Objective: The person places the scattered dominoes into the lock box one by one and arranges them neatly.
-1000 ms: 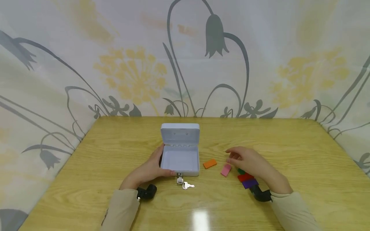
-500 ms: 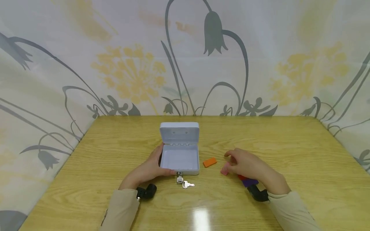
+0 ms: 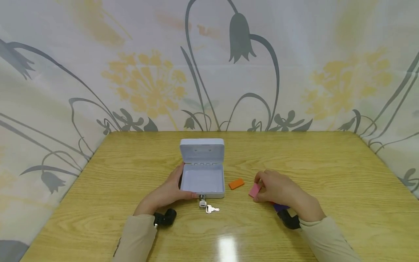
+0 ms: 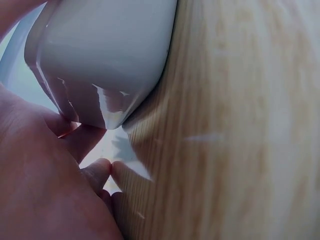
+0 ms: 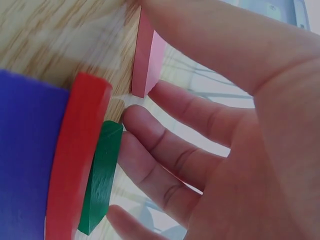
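On the table (image 3: 340, 160), the right hand (image 3: 283, 190) pinches a pink block (image 3: 254, 190) between fingertips (image 5: 164, 93) while the left hand (image 3: 167, 193) grips a box (image 3: 212, 195).

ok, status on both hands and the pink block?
Left hand gripping open lockbox. Right hand pinching pink block. Orange block lies between pink block and lockbox.

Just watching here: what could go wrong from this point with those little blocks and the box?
The right hand pinches the pink block by its ends, so it might slip. That hand is also right beside the green block and could nudge it. The lid stands open; if the left hand jolts the box it grips, the lid may drop.
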Demonstrator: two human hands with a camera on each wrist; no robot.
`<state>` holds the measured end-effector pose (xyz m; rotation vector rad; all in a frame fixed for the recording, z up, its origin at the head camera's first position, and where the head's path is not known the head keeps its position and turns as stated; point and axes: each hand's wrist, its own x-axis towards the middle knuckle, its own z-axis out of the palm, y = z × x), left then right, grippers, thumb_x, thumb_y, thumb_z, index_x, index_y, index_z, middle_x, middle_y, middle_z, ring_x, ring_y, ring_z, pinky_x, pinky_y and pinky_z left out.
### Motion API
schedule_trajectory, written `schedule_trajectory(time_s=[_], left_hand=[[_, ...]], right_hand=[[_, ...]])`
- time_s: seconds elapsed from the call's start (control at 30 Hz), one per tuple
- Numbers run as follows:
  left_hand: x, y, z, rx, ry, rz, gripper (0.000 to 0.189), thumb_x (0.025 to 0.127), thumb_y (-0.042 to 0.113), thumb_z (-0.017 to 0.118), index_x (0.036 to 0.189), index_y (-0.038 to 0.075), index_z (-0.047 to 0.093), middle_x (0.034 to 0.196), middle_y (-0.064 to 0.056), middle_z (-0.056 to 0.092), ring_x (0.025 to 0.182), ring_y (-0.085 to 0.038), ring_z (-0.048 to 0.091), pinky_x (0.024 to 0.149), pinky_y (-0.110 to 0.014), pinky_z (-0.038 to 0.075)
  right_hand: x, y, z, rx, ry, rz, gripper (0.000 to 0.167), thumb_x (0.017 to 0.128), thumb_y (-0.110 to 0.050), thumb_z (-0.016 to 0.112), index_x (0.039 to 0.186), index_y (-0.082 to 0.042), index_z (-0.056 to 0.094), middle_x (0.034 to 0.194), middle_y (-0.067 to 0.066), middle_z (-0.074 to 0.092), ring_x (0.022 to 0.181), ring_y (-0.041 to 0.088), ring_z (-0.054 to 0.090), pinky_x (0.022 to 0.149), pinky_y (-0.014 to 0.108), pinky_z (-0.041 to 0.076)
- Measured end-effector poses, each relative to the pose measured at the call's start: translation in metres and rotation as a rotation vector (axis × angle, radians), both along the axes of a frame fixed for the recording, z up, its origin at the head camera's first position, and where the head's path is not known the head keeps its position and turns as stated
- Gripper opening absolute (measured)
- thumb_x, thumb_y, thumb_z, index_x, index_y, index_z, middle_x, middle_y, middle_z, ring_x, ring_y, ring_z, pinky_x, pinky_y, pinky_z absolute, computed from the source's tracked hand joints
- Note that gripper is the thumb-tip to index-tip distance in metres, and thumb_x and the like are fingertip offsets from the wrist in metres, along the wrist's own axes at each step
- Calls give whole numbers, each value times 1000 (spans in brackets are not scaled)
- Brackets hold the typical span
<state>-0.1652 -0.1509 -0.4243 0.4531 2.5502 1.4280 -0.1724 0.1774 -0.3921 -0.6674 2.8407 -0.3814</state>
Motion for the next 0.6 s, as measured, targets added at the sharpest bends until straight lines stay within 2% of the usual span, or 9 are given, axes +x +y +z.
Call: schedule_trajectory(time_s=[0.23,0.6], left_hand=[[2,0,2,-10,0,23,110,59,37,83,142,31,11,137,1,29,117,-20,33,97,-44,25],[1,2,1,-19,10,19,111,59,38,82,143,29,11,137,-1,29,118,-22,32,97,-47,25]], right_hand=[[0,-3,-2,17,12,-16,45,67,-44,74,96,-12,57,84,-3,52,77,14,48,67,36,41],[0,-4,-1,39,38,-21,39,72,-33,72,98,-9,57,90,1,50,78,16,48,67,36,43]])
